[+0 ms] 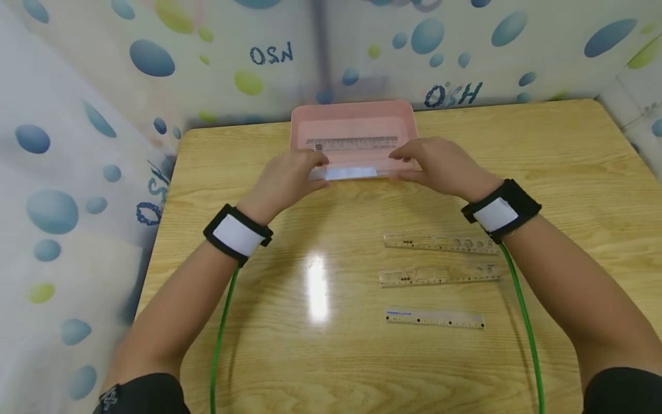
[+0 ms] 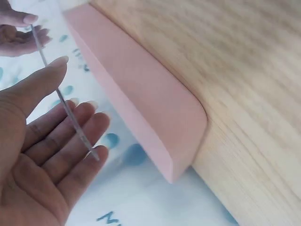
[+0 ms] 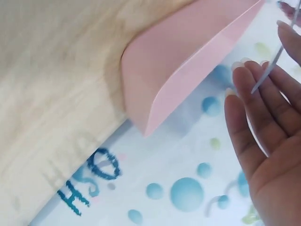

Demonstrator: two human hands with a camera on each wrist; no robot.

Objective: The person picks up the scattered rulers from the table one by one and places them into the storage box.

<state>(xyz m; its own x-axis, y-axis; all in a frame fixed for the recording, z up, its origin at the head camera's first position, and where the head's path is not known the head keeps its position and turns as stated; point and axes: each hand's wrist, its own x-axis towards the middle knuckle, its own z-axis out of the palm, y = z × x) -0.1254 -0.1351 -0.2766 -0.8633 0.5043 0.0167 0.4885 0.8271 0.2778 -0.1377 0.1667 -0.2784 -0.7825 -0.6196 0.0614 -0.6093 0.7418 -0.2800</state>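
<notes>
A clear plastic ruler (image 1: 351,172) spans my two hands at the front edge of the pink tray (image 1: 357,110), with a bright glare along it. My left hand (image 1: 289,175) pinches its left end, thumb against the fingers. At the other end, my right hand (image 1: 439,167) pinches it the same way. The wrist views show this ruler (image 2: 70,115) edge-on as a thin strip, held above the table beside the tray wall (image 3: 160,56). Another clear ruler (image 1: 357,144) with dark markings shows within the tray.
Three more clear rulers lie in a rough column right of centre: one with round holes (image 1: 439,243), a second (image 1: 439,276) below it and a shorter one (image 1: 434,318) nearest me. Patterned sheeting (image 1: 362,52) rises behind the table (image 1: 233,149). Green cables (image 1: 522,305) trail from both wrists.
</notes>
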